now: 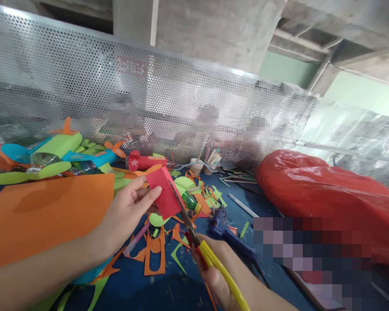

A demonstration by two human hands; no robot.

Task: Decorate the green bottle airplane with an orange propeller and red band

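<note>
Widest of all, the perforated metal screen [181, 93] runs right across the back, and in front of it spreads the dark blue bench [171, 291], busy with paper and craft pieces! Over on the right bulges the big red plastic bag [314, 185], glossy and creased, while the broad orange sheet [58, 216] fills the left, just behind the left forearm. Now to the hands: the left hand [129, 203] comes in from the left, its fingers clamped on the red paper, thumb flat on the near face and the other fingers tucked behind. The right hand [220, 263], lower and to the right, has its fingers closed around the yellow handle of the scissors [199, 244], and those blades slant up and left over the right part of the paper! How wide the blades stand open, I cannot tell. Right of the blades lies the blue glue gun [231, 239], and here's the red paper [164, 196] itself, held up above the scraps, at the left fingertips and well ahead of the right fingers. Beyond it sits the green bottle [189, 201] with its yellow cap, then the white cup [196, 167] further back, and below, the cut-out orange scrap [154, 272] on the blue.
</note>
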